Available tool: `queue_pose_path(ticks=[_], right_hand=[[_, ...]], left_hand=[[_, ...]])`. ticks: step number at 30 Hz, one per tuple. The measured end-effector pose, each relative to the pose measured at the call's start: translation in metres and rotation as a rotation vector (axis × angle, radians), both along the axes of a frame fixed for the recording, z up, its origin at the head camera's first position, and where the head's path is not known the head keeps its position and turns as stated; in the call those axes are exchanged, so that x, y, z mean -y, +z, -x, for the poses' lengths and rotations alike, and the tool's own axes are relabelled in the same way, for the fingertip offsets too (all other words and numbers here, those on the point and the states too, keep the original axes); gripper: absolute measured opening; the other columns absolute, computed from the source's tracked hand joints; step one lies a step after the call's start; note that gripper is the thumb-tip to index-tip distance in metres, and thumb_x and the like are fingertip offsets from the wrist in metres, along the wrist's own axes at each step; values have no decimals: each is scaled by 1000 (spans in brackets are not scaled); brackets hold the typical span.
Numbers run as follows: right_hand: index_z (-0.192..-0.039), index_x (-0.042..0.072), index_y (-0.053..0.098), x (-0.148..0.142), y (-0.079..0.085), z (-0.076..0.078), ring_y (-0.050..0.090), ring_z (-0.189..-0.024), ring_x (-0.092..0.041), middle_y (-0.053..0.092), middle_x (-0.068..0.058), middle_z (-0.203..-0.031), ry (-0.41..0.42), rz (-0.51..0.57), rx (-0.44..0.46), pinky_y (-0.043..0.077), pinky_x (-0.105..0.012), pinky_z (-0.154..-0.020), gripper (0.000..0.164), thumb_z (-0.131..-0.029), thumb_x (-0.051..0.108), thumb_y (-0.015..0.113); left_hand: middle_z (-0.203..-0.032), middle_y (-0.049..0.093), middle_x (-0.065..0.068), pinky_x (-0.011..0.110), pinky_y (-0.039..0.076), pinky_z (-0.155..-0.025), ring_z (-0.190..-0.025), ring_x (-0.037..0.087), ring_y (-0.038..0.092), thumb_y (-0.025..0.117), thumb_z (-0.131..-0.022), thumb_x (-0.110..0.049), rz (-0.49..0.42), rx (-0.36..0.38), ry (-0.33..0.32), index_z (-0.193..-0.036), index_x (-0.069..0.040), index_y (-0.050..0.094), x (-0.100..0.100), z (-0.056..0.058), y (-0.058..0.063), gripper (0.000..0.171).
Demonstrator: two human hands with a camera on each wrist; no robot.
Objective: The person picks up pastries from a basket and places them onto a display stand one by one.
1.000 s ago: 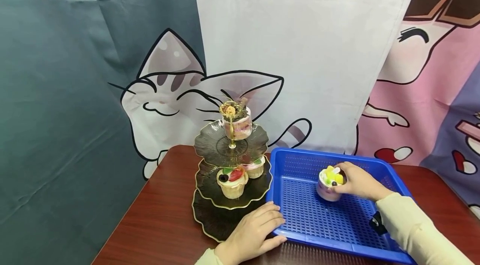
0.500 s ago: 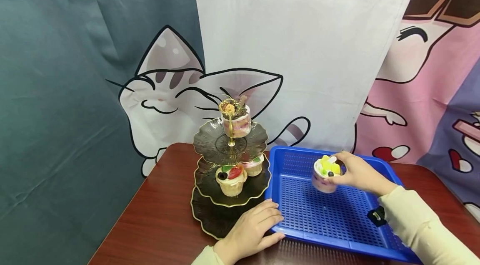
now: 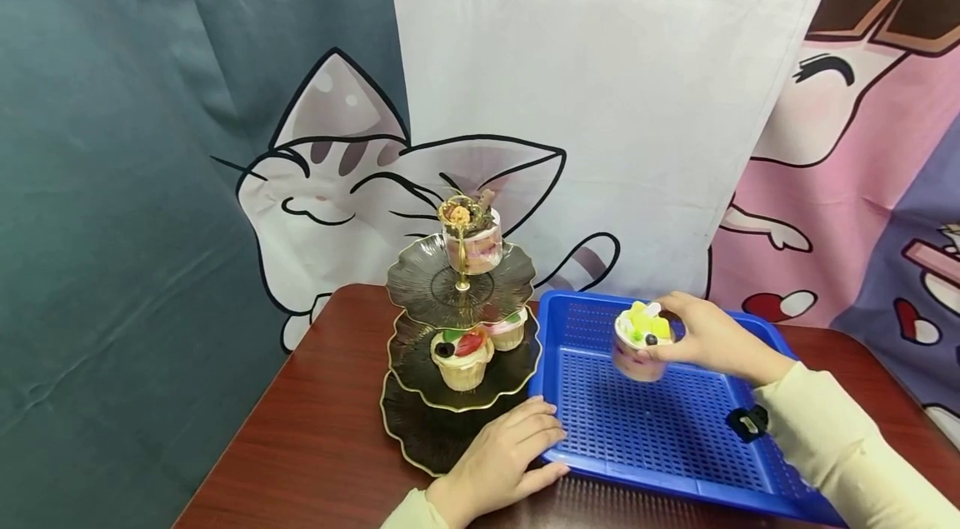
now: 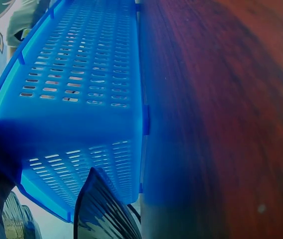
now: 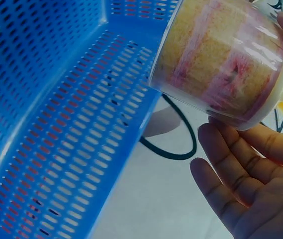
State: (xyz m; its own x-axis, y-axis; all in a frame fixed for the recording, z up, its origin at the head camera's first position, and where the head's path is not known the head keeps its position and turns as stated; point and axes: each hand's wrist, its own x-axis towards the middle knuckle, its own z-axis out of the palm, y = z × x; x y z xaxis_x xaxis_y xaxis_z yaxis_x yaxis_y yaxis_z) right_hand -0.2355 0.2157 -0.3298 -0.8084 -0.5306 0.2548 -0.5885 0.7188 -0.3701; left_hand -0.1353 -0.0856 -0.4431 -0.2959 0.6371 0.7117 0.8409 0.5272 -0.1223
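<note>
My right hand pinches a clear cake cup by its upper rim, thumb in front and fingers behind. The cup is tilted slightly, topped with cream, yellow fruit pieces and a dark berry. It hangs above the floor of the blue basket. Pink and yellow cake layers show through the cup wall in the right wrist view, with fingertips at its rim. My left hand rests on the basket's near left corner, fingers laid over the rim. In the left wrist view only its dark edge shows.
Left of the basket stands a three-tier dark stand with gold scalloped edges. A chocolate-topped cake cup sits on its top tier. The middle tier bears a fruit cupcake and another cupcake. A printed curtain hangs behind the table.
My right hand has raised the cake cup from the basket floor and carried it a little left. The left hand keeps its place on the basket corner.
</note>
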Motion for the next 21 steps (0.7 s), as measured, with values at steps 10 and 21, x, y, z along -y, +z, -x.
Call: queue_pose_path(ticks=[10, 21], right_hand=[[-99, 10, 66, 12, 14, 0, 53, -77, -4, 61, 5, -88, 25, -18, -48, 51, -22, -66, 43, -72, 39, 82], [-94, 13, 64, 24, 24, -1, 50, -74, -3, 57, 8, -83, 60, -15, -101, 48, -20, -64, 36, -73, 36, 81]], left_hand=[[-102, 70, -3, 28, 41, -113, -112, 12, 61, 67, -88, -37, -3, 2, -6, -100, -14, 69, 0, 1, 0, 26], [-103, 70, -3, 28, 42, -112, -113, 12, 61, 69, -86, -37, -2, -2, -1, -100, -14, 69, 0, 0, -1, 27]])
